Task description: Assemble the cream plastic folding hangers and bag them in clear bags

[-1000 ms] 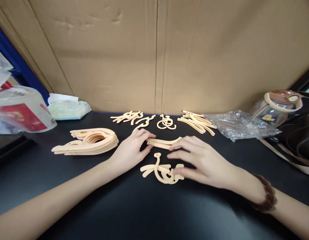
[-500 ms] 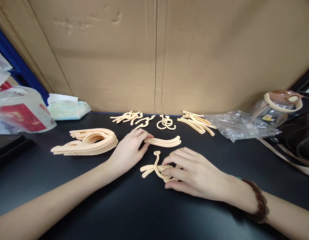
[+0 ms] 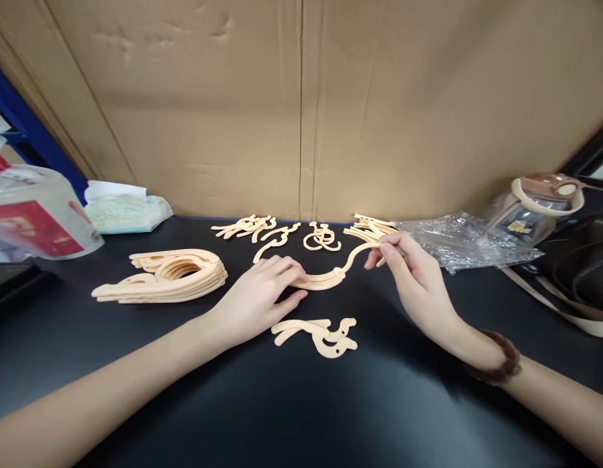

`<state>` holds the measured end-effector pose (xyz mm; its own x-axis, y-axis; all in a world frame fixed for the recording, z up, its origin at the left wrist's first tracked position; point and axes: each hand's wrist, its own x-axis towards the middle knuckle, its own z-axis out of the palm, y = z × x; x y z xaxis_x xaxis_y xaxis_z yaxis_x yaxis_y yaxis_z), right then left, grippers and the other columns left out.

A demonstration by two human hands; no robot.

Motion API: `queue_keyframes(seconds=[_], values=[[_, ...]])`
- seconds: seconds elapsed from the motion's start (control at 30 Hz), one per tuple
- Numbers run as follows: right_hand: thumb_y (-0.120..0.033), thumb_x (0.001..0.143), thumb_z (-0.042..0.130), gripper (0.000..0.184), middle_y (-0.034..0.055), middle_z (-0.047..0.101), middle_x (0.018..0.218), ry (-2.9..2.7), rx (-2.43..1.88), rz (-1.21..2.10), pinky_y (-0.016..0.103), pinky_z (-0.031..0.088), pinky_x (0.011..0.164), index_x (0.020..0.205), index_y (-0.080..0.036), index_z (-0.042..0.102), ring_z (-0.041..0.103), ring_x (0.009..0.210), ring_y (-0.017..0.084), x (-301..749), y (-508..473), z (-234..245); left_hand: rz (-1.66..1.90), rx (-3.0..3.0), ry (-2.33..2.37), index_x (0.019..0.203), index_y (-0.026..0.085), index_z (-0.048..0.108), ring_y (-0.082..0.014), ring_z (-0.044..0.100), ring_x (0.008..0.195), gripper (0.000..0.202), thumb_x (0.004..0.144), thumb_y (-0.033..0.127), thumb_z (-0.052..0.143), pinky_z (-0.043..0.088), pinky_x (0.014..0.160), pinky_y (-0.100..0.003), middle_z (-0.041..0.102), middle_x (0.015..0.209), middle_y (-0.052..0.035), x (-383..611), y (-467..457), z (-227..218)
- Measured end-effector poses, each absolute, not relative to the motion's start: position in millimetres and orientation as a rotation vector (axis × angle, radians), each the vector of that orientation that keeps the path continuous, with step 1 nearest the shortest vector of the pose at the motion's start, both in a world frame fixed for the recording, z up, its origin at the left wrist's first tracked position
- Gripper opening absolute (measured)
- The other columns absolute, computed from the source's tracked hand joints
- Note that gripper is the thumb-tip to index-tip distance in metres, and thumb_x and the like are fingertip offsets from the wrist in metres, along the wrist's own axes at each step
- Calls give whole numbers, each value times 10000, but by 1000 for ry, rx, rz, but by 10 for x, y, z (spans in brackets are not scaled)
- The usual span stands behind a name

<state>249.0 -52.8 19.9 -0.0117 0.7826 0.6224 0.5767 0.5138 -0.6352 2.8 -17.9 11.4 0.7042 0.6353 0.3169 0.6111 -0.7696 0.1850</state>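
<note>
My left hand (image 3: pixel 265 292) has its fingers closed over the left end of a pair of curved beige hanger arms (image 3: pixel 321 281), which lie on the table. Pinched between the fingertips of my right hand (image 3: pixel 415 270) is a slim curved hanger hook (image 3: pixel 354 256). The hook's round end meets the right end of the arms; its far end is partly hidden by my fingers. In front of both hands, several flat beige hanger pieces (image 3: pixel 330 338) with notched, holed ends lie overlapping.
To the left, folded hangers (image 3: pixel 198 279) are stacked. Along the back lie small hanger parts (image 3: pixel 247 226), loose hooks (image 3: pixel 321 237) and long strips (image 3: pixel 372 226). Crumpled clear plastic (image 3: pixel 442 240) and a drinking bottle (image 3: pixel 530 201) stand right; a tissue pack (image 3: pixel 128 211) and a plastic tub (image 3: pixel 42 214) left.
My right hand has picked the hook off the front pieces and carried it up and away, against the arms' right end. My left hand stays at the arms' left end.
</note>
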Motion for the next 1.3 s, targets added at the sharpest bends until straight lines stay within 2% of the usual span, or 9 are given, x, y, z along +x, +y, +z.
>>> queue_keyframes(seconds=[0.23, 0.47, 0.67, 0.8, 0.97, 1.03, 1.13, 1.2, 1.3], values=[[-424, 911, 496, 317, 22, 612, 752, -1471, -1088, 810, 288, 454, 673, 712, -191, 582, 552, 692, 142, 2513, -387, 134, 528, 2848, 1106, 816, 195, 511, -193, 513, 815, 249, 882, 428, 568, 404, 755, -339, 565, 865, -12, 61, -217, 134], [-486, 812, 631, 328, 74, 715, 869, -1341, -1109, 1049, 339, 474, 825, 689, -183, 655, 630, 848, 193, 2498, -432, 167, 517, 2740, 1102, 1142, 239, 528, -204, 564, 973, 244, 903, 257, 487, 439, 833, -343, 585, 1089, -31, 51, -216, 125], [-510, 815, 616, 454, 41, 665, 740, -1358, -1121, 1041, 357, 453, 856, 504, -203, 493, 610, 824, 198, 2515, -405, 146, 549, 2744, 1088, 1206, 251, 534, -228, 531, 1100, 368, 851, 174, 473, 401, 931, -393, 589, 1221, -38, 39, -214, 126], [-571, 892, 459, 453, 44, 621, 857, -1350, -1020, 1110, 324, 471, 811, 751, -195, 669, 577, 794, 169, 2512, -409, 141, 524, 2764, 1028, 1002, 227, 600, -209, 555, 982, 186, 917, 256, 437, 383, 889, -390, 647, 1044, -22, 40, -206, 144], [-584, 889, 439, 484, 66, 602, 936, -1328, -1052, 1166, 300, 491, 705, 945, -185, 707, 565, 761, 158, 2503, -385, 100, 580, 2778, 1111, 650, 187, 464, -163, 513, 716, 339, 921, 390, 472, 389, 753, -343, 541, 686, 14, 59, -198, 131], [-569, 878, 453, 475, 55, 577, 887, -1322, -1091, 1180, 297, 490, 658, 994, -179, 697, 555, 711, 149, 2493, -372, 85, 574, 2762, 1140, 675, 190, 474, -155, 503, 681, 351, 900, 456, 503, 393, 733, -334, 526, 670, 25, 62, -199, 124], [-512, 858, 480, 434, 48, 553, 886, -1331, -1130, 1178, 293, 486, 622, 1043, -174, 679, 545, 690, 142, 2469, -376, 87, 519, 2759, 1103, 909, 213, 589, -170, 541, 741, 304, 904, 502, 492, 407, 753, -339, 570, 773, 12, 53, -203, 125], [-478, 844, 512, 405, 46, 558, 891, -1381, -1157, 1156, 293, 486, 636, 1059, -176, 674, 546, 712, 143, 2457, -391, 96, 489, 2776, 1021, 1065, 253, 611, -184, 562, 845, 297, 926, 476, 473, 417, 791, -336, 593, 905, -9, 44, -207, 129], [-431, 805, 605, 395, 9, 561, 768, -1444, -1197, 1113, 303, 491, 665, 1106, -182, 660, 548, 687, 139, 2461, -400, 96, 482, 2806, 895, 1071, 272, 631, -182, 549, 945, 239, 960, 380, 449, 413, 840, -318, 587, 1040, -17, 41, -217, 131]])
